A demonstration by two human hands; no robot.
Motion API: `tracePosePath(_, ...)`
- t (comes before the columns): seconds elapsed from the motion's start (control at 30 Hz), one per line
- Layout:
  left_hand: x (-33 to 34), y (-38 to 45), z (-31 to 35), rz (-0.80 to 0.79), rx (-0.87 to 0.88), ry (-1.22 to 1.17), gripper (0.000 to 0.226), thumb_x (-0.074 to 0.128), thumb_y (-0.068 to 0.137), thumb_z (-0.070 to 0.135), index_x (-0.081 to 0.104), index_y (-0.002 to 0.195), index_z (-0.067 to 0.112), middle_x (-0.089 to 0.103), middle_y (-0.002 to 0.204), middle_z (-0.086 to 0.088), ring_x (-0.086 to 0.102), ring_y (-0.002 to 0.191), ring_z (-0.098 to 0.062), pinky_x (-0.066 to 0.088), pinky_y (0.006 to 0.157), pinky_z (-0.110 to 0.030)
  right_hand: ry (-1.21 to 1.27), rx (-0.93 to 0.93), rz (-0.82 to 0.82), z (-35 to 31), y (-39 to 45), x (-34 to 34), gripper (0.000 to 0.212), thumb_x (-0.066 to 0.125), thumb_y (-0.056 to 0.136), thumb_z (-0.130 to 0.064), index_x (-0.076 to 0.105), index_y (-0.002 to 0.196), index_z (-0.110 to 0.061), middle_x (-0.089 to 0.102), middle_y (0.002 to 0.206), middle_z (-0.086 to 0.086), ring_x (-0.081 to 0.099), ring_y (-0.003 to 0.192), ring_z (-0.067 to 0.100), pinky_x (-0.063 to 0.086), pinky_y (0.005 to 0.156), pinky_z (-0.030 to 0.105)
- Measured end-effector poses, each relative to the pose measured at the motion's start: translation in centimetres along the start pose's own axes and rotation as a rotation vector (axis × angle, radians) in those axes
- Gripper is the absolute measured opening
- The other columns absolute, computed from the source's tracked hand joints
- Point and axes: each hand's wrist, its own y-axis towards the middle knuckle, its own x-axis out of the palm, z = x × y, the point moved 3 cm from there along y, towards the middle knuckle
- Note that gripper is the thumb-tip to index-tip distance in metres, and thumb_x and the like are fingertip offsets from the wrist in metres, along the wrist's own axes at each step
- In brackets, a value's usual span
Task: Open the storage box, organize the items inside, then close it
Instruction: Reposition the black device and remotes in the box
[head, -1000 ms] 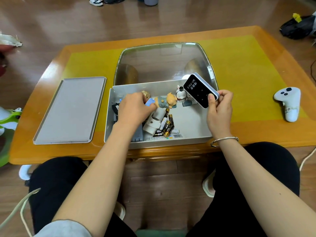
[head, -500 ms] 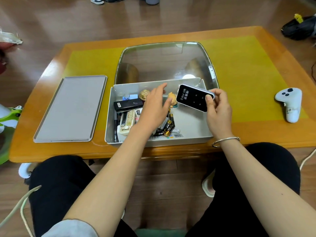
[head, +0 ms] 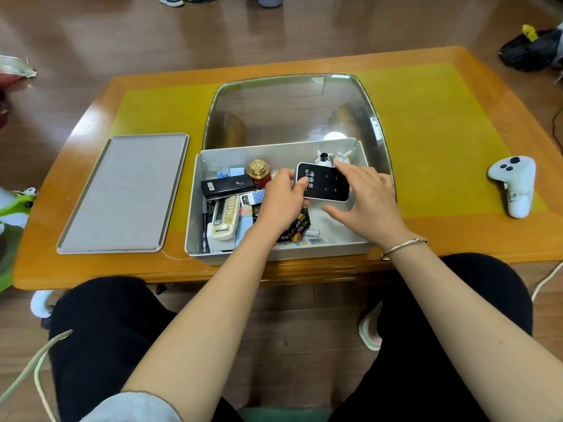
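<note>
Head view, left to right: a grey lid (head: 123,193) lies flat near the bench's (head: 426,117) left edge, off the storage box (head: 274,254), which sits open at the front edge in the middle; a clear tray (head: 292,108) stands just behind it; a white controller (head: 513,184) rests near the right edge. Inside the box, the left side is crowded with a black case (head: 227,186), a beige remote (head: 227,217) and a gold-topped bottle (head: 259,172); loose batteries (head: 297,229) lie near the front wall; two small rabbit figures (head: 333,156) stand in the far right corner. The left hand (head: 281,199) grips the left end of a black device (head: 323,182) over the box's middle, thumb on its face; the right hand (head: 368,199) is relaxed, fingers spread, touching the device's right end without closing on it. Risks, as I judge them: held by one end only, the device could slip and drop onto the batteries; lowered toward the far corner, it could knock over the rabbit figures; the lid cannot close if items sit above the rim.
</note>
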Motion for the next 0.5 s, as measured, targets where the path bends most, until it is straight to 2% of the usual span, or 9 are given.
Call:
tracePosePath(0.1,0.3,-0.2,-0.4,-0.036,-0.001,0.006,0.005,0.048,0.1,0.02,0.05,0.099,0.016,0.068,0.078,-0.006,0.067,0.066,-0.016,0.049,0.069,-0.032,-0.069,-0.083,-0.037,-0.4,0.3,0.0,0.079,0.072,0.071,-0.047,0.041,0.138,-0.019,0.058,0.126,-0.003,0.051,0.116,0.019,0.024,0.087,0.03)
tracePosePath(0.17,0.8,-0.6,-0.5,-0.084,0.011,0.0,0.004,0.047,0.1,0.019,0.049,0.102,0.017,0.068,0.078,-0.006,0.064,0.061,-0.01,0.05,0.07,-0.032,-0.06,-0.103,-0.063,-0.4,0.6,0.0,0.076,0.072,0.07,-0.043,0.044,0.135,-0.017,0.06,0.12,-0.001,0.052,0.113,0.022,0.027,0.089,0.033)
tracePosePath(0.27,1.0,-1.1,-0.4,-0.11,0.052,-0.005,0.011,0.046,0.1,0.016,0.052,0.109,0.014,0.065,0.078,-0.002,0.059,0.054,-0.001,0.043,0.062,-0.027,0.015,-0.107,-0.153,-0.3,1.0,-0.1,0.068,0.073,0.067,-0.038,0.051,0.128,-0.016,0.06,0.113,0.004,0.054,0.108,0.024,0.035,0.089,0.036)
tracePosePath(0.33,1.1,-1.5,-0.2,-0.105,0.125,0.109,0.02,0.048,0.099,0.021,0.056,0.116,0.013,0.063,0.077,0.002,0.058,0.063,-0.007,0.037,0.063,-0.026,0.058,-0.086,-0.168,0.0,1.1,-0.1,0.065,0.075,0.066,-0.034,0.053,0.123,-0.011,0.06,0.11,0.007,0.055,0.104,0.026,0.04,0.088,0.035)
tracePosePath(0.4,1.3,-2.0,-0.2,-0.098,0.211,0.294,0.031,0.047,0.099,0.031,0.055,0.123,0.015,0.065,0.084,-0.004,0.055,0.075,-0.018,0.034,0.065,-0.029,0.111,-0.022,-0.133,0.5,1.0,-0.3,0.063,0.075,0.067,-0.034,0.053,0.12,-0.008,0.058,0.107,0.009,0.053,0.101,0.024,0.041,0.086,0.03)
tracePosePath(0.5,1.7,-2.2,-0.3,-0.112,0.303,0.561,0.04,0.037,0.101,0.041,0.057,0.114,0.01,0.066,0.098,-0.012,0.055,0.095,-0.03,0.038,0.075,-0.038,0.178,0.057,-0.067,0.7,1.2,-0.3,0.062,0.074,0.066,-0.034,0.052,0.117,-0.007,0.055,0.106,0.008,0.05,0.101,0.021,0.037,0.084,0.023)
